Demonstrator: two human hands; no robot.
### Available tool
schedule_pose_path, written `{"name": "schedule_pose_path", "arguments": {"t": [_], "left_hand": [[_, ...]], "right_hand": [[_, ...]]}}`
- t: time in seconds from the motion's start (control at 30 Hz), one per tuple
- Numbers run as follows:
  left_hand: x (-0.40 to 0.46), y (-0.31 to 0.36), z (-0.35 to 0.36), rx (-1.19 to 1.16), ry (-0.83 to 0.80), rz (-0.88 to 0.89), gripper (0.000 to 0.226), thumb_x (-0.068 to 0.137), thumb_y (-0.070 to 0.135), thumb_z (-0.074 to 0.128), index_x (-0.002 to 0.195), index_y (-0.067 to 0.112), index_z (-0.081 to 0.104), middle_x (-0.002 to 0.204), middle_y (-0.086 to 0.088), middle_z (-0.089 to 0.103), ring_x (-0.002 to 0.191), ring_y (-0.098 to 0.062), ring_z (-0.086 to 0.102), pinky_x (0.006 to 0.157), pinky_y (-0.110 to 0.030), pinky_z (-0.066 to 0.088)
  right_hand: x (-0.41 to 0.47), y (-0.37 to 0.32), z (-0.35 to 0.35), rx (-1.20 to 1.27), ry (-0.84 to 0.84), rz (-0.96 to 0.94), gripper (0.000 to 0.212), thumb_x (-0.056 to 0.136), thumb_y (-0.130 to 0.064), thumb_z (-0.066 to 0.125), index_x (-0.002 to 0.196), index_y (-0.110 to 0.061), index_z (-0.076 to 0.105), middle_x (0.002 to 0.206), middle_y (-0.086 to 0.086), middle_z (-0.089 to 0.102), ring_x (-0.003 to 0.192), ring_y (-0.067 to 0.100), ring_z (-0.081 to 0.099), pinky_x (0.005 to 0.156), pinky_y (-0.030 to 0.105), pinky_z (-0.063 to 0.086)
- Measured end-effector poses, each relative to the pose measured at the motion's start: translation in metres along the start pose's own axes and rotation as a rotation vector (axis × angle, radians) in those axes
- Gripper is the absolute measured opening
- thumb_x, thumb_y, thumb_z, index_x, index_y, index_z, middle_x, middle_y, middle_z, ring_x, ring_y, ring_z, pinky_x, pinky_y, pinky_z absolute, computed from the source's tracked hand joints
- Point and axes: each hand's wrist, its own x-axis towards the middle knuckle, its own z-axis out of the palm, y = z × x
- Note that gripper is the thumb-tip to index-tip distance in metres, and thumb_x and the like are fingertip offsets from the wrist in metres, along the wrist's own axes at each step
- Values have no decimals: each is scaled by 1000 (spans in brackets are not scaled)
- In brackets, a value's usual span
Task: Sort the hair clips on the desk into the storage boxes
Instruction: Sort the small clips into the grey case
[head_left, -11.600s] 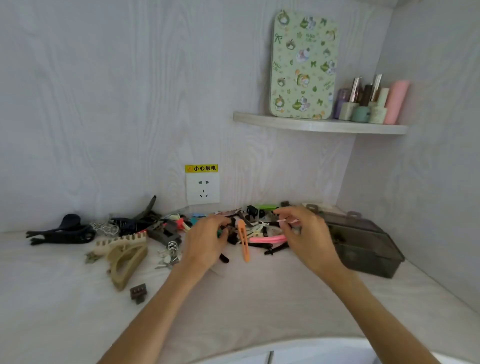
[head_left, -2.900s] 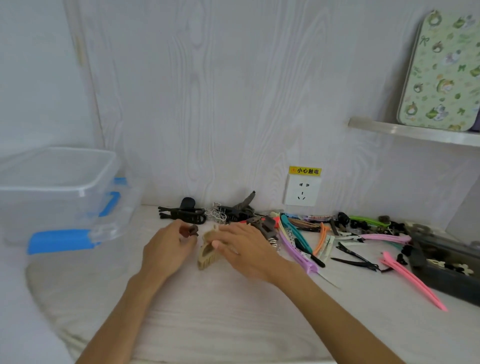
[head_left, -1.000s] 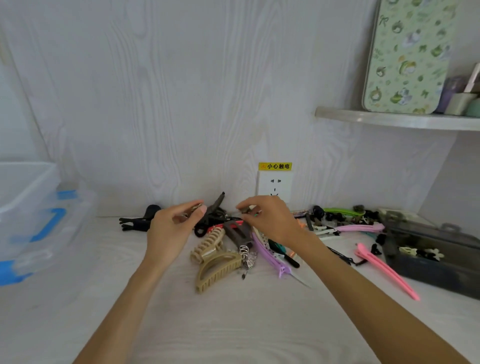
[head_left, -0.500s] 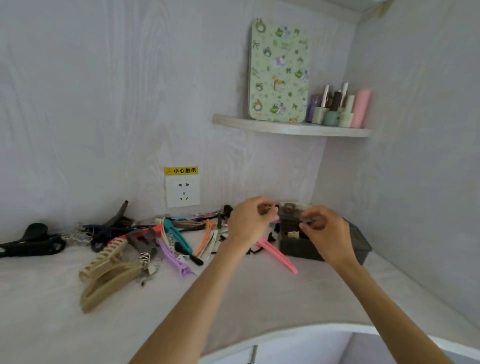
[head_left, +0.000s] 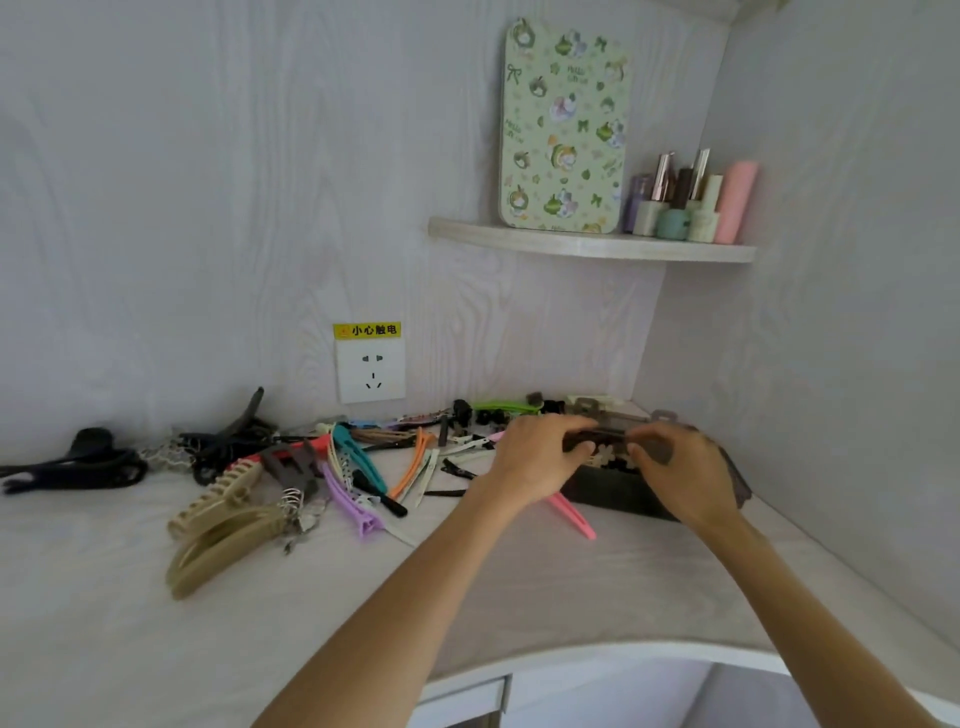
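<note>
Both hands lowered onto dark storage box (head_left: 618, 491), left hand (head_left: 540, 457), right hand (head_left: 675, 467), fingers curled

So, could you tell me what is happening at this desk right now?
A person is sorting hair clips. Both hands, the left hand and the right hand, are over the dark storage box in the corner, fingers curled at its top edge. What they grip is unclear. Many clips lie loose on the desk, including beige claw clips and a pink clip.

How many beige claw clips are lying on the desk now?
2. Both lie at the left of the pile: one beige claw clip nearer the wall, the other just in front, nearer the desk edge. More may hide in the pile.
</note>
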Motion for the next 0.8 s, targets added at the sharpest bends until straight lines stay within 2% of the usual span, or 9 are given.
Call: {"name": "schedule_pose_path", "arguments": {"t": [0.1,0.2,0.27,0.33,0.43,0.5,0.6,0.7,0.8], "left_hand": [[-34,-21,-29,-20,119,-40,27,93,28,52,118,31,62,118,11,66,101,-13,64,88,-31,51],[-89,-61,-68,129,255,-139,24,91,27,56,113,34,65,114,16,67,99,-7,63,89,-26,49],[-127,-94,-96,267,238,-254,31,87,25,62,116,33,63,118,13,65,103,-9,61,92,-27,46],[-161,-120,-120,329,149,-375,36,85,28,63,121,32,60,122,8,63,105,-11,58,90,-29,46],[-193,-141,-141,390,103,-464,42,83,21,64,122,33,58,128,9,59,115,-15,56,95,-30,42],[-208,-152,-152,372,117,-493,45,81,8,59,118,33,62,129,8,60,118,-17,56,98,-30,42],[-222,-165,-166,375,129,-541,47,81,4,54,110,40,65,125,7,62,112,-20,59,92,-30,46],[-228,-171,-170,343,231,-585,48,81,5,52,98,48,65,113,11,67,93,-18,62,73,-27,44],[-215,-168,-164,250,356,-488,34,89,11,53,100,41,65,110,11,67,101,-16,60,82,-32,47]], "right_hand": [[-5,-28,10,62,44,-32,20,83,-10,65,102,-16,69,102,3,71,86,13,63,73,25,51],[-16,-72,27,150,-20,-168,20,84,-10,63,100,-21,69,99,-5,70,91,11,61,80,26,51],[-26,-103,42,183,-154,-255,21,87,-15,60,102,-27,68,100,-13,66,90,3,57,80,20,47],[-37,-136,61,196,-317,-336,22,89,-18,56,105,-28,68,102,-15,65,87,2,56,80,22,49],[-51,-172,87,176,-522,-388,26,89,-21,56,114,-23,64,113,-2,64,98,14,59,85,30,48],[-58,-187,102,83,-634,-408,32,90,-25,55,122,-22,59,116,4,59,104,20,56,80,29,43],[-60,-188,111,42,-650,-406,37,88,-26,60,124,-23,58,113,7,59,103,22,56,74,27,39],[-60,-183,113,142,-623,-308,47,82,-25,67,128,-20,54,117,3,61,99,15,55,79,22,40],[-59,-179,115,249,-647,-186,57,79,-20,70,132,-20,48,116,1,60,92,7,49,78,18,38]]}}
